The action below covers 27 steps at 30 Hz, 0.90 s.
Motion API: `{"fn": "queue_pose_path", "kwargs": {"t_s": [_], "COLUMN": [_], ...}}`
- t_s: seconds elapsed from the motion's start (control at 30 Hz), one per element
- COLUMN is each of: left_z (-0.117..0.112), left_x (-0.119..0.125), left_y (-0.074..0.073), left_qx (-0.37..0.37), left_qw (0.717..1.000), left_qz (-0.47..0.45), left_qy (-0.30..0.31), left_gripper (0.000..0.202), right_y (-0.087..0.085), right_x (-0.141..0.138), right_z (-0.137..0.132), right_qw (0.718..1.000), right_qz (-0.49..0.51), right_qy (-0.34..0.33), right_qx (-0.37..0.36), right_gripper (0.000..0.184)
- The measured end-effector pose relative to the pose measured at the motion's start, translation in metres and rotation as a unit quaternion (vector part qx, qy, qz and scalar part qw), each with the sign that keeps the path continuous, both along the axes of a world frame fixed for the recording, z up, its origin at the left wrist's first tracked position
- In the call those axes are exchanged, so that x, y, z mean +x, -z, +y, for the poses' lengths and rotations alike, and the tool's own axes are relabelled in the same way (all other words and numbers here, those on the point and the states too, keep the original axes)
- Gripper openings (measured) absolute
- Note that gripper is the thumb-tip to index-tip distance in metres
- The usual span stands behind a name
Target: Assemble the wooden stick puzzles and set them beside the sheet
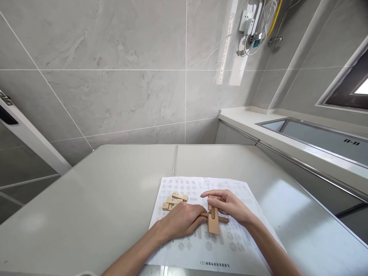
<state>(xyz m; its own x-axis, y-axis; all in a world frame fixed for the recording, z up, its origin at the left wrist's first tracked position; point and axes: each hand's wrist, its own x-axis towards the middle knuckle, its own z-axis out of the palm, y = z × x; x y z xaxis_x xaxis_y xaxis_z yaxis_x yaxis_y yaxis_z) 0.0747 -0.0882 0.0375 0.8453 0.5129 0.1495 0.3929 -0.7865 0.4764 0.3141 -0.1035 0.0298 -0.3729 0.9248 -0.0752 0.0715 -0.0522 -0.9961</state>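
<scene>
Hidden: left hand (184, 217) is covering some loose wooden pieces (174, 201), leaving their count unclear.
Counted: one slotted block (213, 226) and one crosspiece (224, 220) are crossing above one printed sheet (189, 257).
Look: the block is showing tan wood.
Grips: right hand (231, 205) is pinching the block's far end; left hand, the crosspiece.

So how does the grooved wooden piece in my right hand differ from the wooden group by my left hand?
Your right hand grips the grooved piece, while the wooden group lies on the printed sheet, partly hidden by your left hand. The grooved piece is darker tan; the wooden group is paler and yellower. The grooved piece has a rounded groove; the wooden group shows blocky ends. Both are wood.
</scene>
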Motion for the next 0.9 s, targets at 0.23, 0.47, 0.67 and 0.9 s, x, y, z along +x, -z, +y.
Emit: {"fn": "queue_pose_path", "kwargs": {"t_s": [0.23,0.47,0.67,0.9], "left_z": [0.003,0.002,0.002,0.003], "left_x": [-0.001,0.0,-0.001,-0.001], "left_y": [0.006,0.004,0.004,-0.009], "left_qx": [0.024,0.007,-0.023,-0.121], "left_qw": [1.0,1.0,0.999,0.992], "left_qz": [0.004,0.011,0.001,-0.035], "left_qy": [0.002,-0.015,-0.025,-0.008], "left_gripper": [0.024,0.024,0.025,0.025], "right_y": [0.001,-0.006,-0.005,-0.005], "right_x": [0.002,0.008,0.009,0.011], "right_z": [0.005,0.003,0.005,0.004], "right_qw": [0.998,0.995,0.99,0.99], "right_qz": [-0.052,-0.071,-0.119,-0.057], "right_qy": [-0.04,-0.064,-0.079,-0.116], "right_qx": [-0.01,-0.024,-0.009,-0.059], "right_gripper": [0.05,0.041,0.034,0.038]}}
